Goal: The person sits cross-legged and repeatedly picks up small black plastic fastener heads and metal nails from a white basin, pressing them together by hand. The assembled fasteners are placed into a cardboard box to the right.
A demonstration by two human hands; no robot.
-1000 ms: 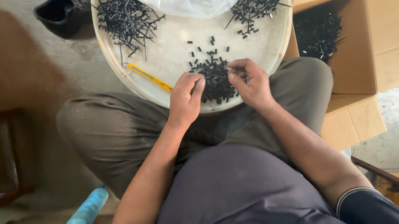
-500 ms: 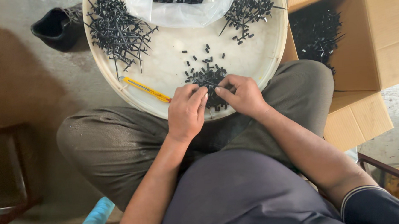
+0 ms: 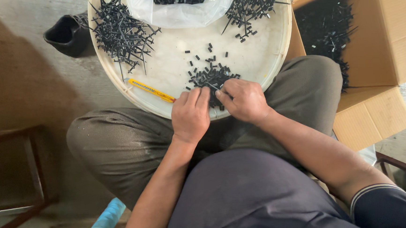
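Head view shows the small black plastic pieces [image 3: 210, 76] in a heap just beyond the fingertips of both hands. They look light, stiff and easy to scatter, so a fingertip pinch suits them. The left hand [image 3: 191, 114] is curled, fingers closed near the heap; whether it holds a piece I cannot tell. The right hand [image 3: 242, 100] pinches a thin black stick. Left of the hands lies a yellow cutter [image 3: 152, 90] on the round white tray [image 3: 172, 69]; a cardboard box [image 3: 372, 47] stands at right.
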